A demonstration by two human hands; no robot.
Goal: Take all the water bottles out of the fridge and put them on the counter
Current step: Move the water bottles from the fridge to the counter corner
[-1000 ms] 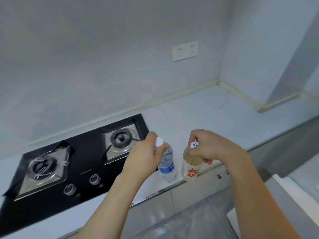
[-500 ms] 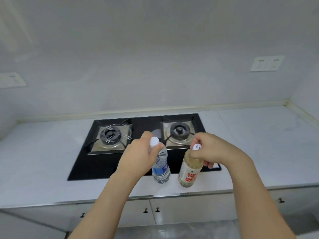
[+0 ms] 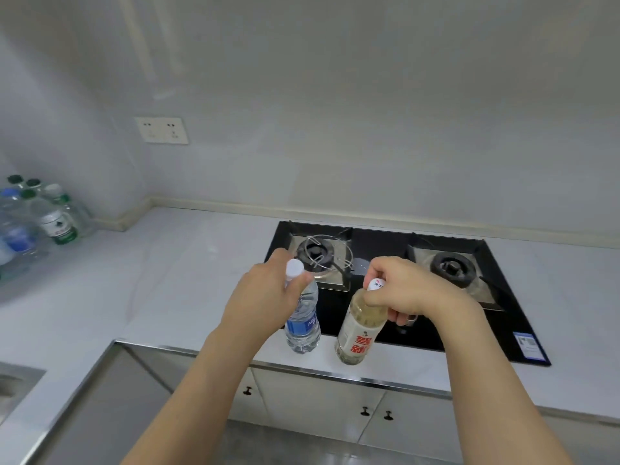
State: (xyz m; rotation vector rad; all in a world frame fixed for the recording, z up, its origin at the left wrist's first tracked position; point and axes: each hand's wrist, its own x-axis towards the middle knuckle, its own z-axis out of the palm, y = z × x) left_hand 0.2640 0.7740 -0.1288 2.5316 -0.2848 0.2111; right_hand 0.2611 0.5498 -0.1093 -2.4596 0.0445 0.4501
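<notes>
At the far left, a cluster of clear plastic bottles with green and blue caps (image 3: 37,216) stands in the corner of the pale grey worktop (image 3: 161,280), below a white double wall socket (image 3: 161,130). Toward the middle, the left hand (image 3: 265,297) has its fingers (image 3: 280,260) curled round the neck of a clear plastic water bottle with a white cap and blue label (image 3: 303,322), which stands near the worktop's front edge. Just beside it, the right hand (image 3: 407,288) grips the top of a clear bottle of yellowish liquid with a red-lettered label (image 3: 360,330), tilted leftward at the top. Behind both lies a black glass two-burner gas hob (image 3: 446,317). White cupboard doors with small dark knobs (image 3: 365,411) sit beneath.
</notes>
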